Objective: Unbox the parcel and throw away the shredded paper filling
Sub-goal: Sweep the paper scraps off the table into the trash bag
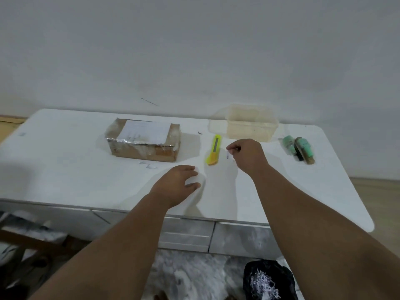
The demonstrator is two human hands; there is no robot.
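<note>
The left hand point(179, 180) lies low over the table point(65, 169) with fingers loosely spread and thumb apart, grasping nothing; whether the palm touches the surface cannot be told. The right hand point(245, 155), just ahead and to its right, has its fingers curled in and the tips drawn toward the thumb; whether they pinch anything is too small to tell. The yellow knife point(213, 153) lies just left of the right hand's knuckles and just beyond the left hand's fingertips. The box point(144, 142), taped shut with a white label on top, sits farther ahead and left of the left hand, apart from both hands. A clear tub point(252, 124) stands just beyond the right hand; green items point(298, 149) lie to its right. Below the right forearm, on the floor, a black bag point(268, 280) holds shreds point(263, 285)
</note>
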